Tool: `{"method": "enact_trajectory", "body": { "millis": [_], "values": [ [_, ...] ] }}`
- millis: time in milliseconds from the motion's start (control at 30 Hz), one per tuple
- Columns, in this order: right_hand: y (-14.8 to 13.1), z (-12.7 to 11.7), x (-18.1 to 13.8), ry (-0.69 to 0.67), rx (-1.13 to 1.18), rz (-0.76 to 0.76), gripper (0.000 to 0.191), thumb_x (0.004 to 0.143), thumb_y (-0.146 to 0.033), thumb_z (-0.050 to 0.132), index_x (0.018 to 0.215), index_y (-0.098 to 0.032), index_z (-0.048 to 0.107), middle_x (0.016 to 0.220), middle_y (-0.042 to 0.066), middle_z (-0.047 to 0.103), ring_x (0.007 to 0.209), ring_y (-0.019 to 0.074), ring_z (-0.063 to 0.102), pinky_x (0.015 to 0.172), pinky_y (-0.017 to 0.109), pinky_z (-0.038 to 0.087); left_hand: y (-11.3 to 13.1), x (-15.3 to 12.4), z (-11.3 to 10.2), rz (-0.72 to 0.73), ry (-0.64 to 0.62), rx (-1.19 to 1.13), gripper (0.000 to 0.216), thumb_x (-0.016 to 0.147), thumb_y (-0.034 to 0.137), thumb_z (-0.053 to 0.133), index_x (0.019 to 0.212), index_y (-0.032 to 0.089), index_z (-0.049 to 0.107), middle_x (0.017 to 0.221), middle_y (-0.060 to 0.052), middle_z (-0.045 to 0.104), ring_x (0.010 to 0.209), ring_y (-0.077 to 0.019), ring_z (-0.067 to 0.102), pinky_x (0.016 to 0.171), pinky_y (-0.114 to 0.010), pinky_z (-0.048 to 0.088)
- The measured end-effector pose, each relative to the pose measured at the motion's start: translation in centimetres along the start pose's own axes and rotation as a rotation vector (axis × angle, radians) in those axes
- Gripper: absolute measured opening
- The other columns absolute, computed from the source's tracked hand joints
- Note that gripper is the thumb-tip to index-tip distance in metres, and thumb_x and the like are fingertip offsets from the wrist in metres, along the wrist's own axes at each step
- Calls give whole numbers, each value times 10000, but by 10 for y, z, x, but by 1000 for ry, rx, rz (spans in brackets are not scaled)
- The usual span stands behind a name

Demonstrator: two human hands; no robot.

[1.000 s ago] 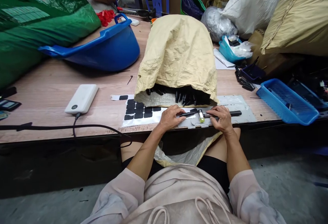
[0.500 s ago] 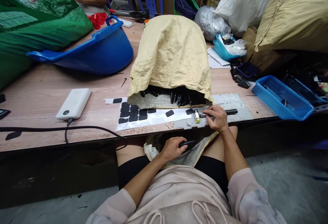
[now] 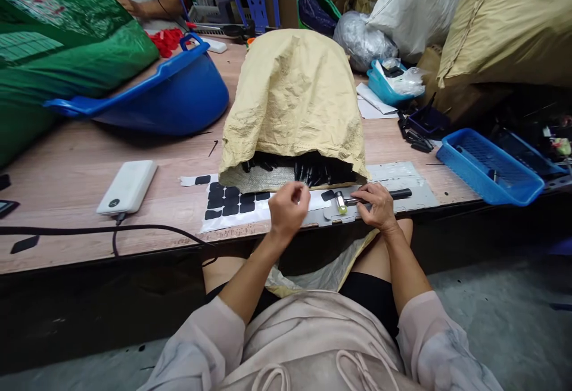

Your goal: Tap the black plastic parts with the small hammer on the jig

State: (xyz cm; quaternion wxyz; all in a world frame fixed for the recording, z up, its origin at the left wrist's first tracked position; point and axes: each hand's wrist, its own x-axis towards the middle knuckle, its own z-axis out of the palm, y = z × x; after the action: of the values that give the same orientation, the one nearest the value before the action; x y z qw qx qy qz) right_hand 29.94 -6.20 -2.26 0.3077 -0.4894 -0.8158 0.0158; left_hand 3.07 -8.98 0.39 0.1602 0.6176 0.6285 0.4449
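We see a hammer (image 3: 341, 202) held over a gray board (image 3: 417, 177) at the near edge of the surface (image 3: 179, 155), before the open mouth of a tan sack (image 3: 297, 99). Its long axis runs left to right, roughly parallel to that edge, the right end angled slightly away from the person. The head points to the person's left; the black handle (image 3: 402, 193) ends at the right. The head lies crosswise to this axis, its yellow-green end toward the person.

Of the two hands, we find the right hand (image 3: 378, 205) closed around the hammer from above. The left hand (image 3: 288, 207) is raised before the sack, fingers curled inward; it is blurred, and we cannot tell whether it pinches anything.

Slender black pieces (image 3: 308, 171) lie inside the sack, several with tips toward the person. Left of the hammer we note a white sheet (image 3: 259, 214) bearing black patches (image 3: 230, 201) in rows, one patch just beside the head. Farther left lies a white power bank (image 3: 129, 185), set at a slant; a blue basket (image 3: 473, 179) stands to the right.
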Motion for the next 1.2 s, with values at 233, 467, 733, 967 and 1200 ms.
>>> {"method": "enact_trajectory", "body": {
  "millis": [233,467,733,967,1200],
  "values": [
    [1,1,0,-2,1,-2,267,754,-213,626,944,-243,811,904,51,719,873,252,603,816,387,457,-27,80,23,-312,-41,201,159,793,364,693,777,206,707,860,-89,713,882,-276,675,791,-367,507],
    [0,-1,-1,20,9,-32,253,771,-198,624,956,-226,794,900,56,707,864,253,599,807,386,450,-28,59,-6,-250,-136,121,179,813,337,703,921,198,736,895,-42,730,795,-203,659,727,-305,475],
    [3,-3,-1,-12,-22,-63,90,855,-254,660,903,-217,727,886,58,688,872,256,584,805,390,401,-36,10,-12,92,-407,-39,164,838,281,711,991,223,727,928,-2,728,716,-142,608,702,-260,464],
    [5,-9,-2,-56,-18,-141,125,977,-271,593,961,-219,706,918,59,702,880,236,618,820,386,414,-31,9,0,134,-395,157,263,824,350,789,1068,266,737,1015,9,712,730,-139,624,692,-265,454],
    [-38,-12,-6,62,70,-40,182,1036,-260,520,1085,-230,693,994,76,714,918,221,684,800,334,531,-31,10,5,101,-415,168,172,852,364,762,1006,290,751,985,20,714,848,-164,662,719,-267,459]
  ]
}}
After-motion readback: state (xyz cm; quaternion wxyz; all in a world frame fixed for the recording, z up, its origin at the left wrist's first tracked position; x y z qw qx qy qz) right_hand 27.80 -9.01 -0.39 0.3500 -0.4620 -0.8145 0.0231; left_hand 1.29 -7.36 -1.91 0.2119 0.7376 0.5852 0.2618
